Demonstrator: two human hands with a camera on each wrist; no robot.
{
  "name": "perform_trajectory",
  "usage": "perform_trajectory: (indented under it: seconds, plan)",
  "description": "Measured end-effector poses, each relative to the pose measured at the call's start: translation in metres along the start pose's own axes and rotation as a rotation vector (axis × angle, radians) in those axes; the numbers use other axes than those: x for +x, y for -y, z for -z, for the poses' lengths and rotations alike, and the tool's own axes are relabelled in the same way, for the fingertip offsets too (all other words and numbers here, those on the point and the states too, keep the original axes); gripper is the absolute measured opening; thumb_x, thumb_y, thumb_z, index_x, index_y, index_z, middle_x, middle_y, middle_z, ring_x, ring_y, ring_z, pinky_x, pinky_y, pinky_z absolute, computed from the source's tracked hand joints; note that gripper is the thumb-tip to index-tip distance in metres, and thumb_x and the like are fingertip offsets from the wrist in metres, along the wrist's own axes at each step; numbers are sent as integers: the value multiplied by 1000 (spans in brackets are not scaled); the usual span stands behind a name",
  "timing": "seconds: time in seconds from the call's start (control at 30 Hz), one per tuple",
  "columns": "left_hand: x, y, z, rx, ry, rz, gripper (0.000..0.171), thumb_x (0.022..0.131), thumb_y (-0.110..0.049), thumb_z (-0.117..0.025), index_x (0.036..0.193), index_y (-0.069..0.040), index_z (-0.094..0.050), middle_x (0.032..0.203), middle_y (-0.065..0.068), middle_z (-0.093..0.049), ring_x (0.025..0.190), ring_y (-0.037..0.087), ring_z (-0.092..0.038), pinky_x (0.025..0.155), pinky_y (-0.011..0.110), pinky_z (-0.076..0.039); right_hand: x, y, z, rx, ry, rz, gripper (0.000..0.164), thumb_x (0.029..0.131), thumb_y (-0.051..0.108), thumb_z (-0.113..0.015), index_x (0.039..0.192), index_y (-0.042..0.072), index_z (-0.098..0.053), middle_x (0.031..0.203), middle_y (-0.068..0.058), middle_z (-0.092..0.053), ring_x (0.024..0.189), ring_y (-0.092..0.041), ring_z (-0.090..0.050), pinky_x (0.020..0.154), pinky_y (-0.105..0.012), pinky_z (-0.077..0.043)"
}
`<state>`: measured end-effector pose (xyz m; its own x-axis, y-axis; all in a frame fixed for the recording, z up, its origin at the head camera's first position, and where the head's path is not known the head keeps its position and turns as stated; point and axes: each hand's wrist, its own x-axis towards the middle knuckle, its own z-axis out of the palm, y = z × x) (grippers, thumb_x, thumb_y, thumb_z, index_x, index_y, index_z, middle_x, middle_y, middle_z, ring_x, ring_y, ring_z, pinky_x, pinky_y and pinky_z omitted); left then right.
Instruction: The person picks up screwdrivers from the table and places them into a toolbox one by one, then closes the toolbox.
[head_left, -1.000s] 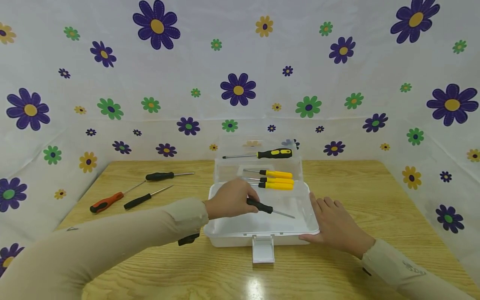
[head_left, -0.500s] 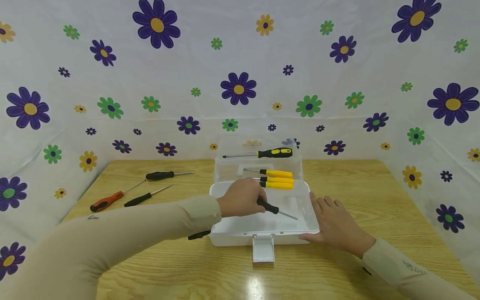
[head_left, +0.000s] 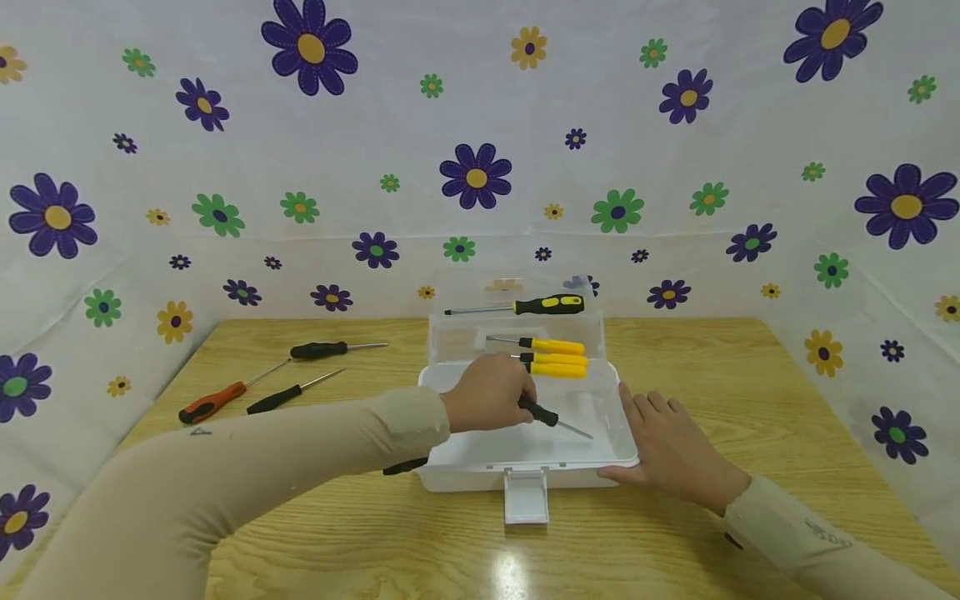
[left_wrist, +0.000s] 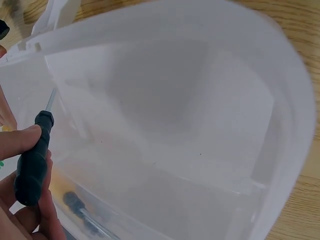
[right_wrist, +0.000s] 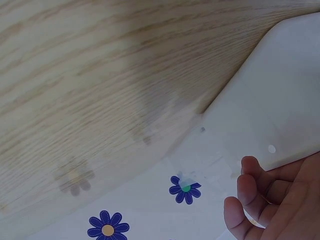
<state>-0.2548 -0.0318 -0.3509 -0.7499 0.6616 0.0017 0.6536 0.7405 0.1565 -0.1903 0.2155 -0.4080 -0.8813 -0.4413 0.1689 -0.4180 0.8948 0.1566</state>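
Note:
In the head view my left hand holds a black-handled screwdriver over the inside of a white plastic box. Its metal shaft points right and slightly down. The left wrist view shows the thumb pressed on the dark handle, with fingers curled beneath it. My right hand rests against the box's right side, thumb at the front corner. Seen from the right wrist, its fingers are loosely bent beside the box wall.
The box's clear lid leans back open. A large black-and-yellow screwdriver and several yellow-handled screwdrivers lie in it. On the left of the wooden table are an orange-and-black screwdriver and two black ones. A white latch hangs in front.
My left hand has shifted a little to the right over the box, carrying the black screwdriver along. The right hand stays in place at the box's side.

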Motion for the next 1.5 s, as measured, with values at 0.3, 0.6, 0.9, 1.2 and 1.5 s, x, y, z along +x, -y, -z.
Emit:
perform_trajectory:
  seconds: [0.3,0.6,0.9,1.2,1.5]
  plan:
    - [-7,-8,-5,61,-27,-29,9,78,-24,-75,80,-16,-77,71,-7,-69,69,10,-50,77,26,-45,-1,0,0,-5,8,-2,109,70,76,-57,138,-7,-40,115,-18,-60,101,-31,-55,86,-47,-48]
    - [-7,-16,-5,161,-10,-65,9,80,-23,-73,80,-14,-75,72,-6,-67,70,10,-52,66,24,-44,-1,-1,-1,-9,-11,4,109,70,77,-56,137,-8,-41,113,-18,-60,99,-30,-55,84,-46,-49]
    - [-6,-21,-7,254,49,-121,14,81,-25,-73,85,-12,-72,75,-3,-64,71,10,-52,65,22,-46,-1,-2,-1,1,-14,6,110,70,78,-55,138,-8,-40,114,-17,-60,99,-29,-55,84,-46,-49]
    - [-1,-25,-12,270,147,-124,17,81,-27,-73,88,-12,-70,74,-4,-65,65,8,-53,62,20,-47,-1,-2,-2,20,-8,5,110,71,79,-52,139,-7,-38,115,-17,-59,100,-28,-54,85,-45,-48]
    - [3,-14,-23,96,198,-20,15,78,-23,-76,84,-11,-67,74,-4,-64,65,8,-51,63,20,-44,0,-2,-2,20,1,-2,110,71,78,-53,139,-6,-38,117,-17,-60,101,-29,-55,86,-46,-49]
